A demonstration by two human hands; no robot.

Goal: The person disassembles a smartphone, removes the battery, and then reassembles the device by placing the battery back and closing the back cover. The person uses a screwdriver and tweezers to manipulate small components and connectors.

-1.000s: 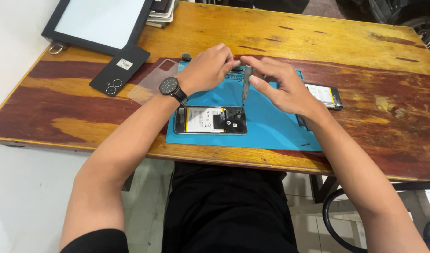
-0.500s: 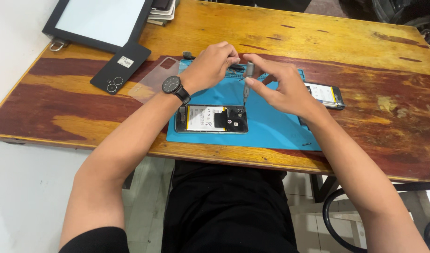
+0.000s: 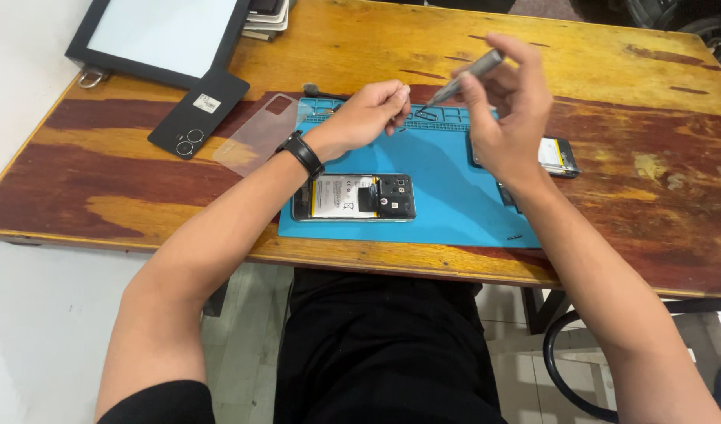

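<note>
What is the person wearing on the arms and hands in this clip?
Both forearms are bare. The left hand has a black wristwatch on its wrist; the right hand wears nothing visible. A black short sleeve shows at the left upper arm. No gloves.

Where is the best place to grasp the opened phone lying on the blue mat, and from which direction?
Probably grip the opened phone across its two long edges, from above. It lies flat on the blue mat with its insides exposed upward, so fingers should stay on the frame rim. Both the left hand and right hand are beyond it, leaving it unobstructed.
</note>
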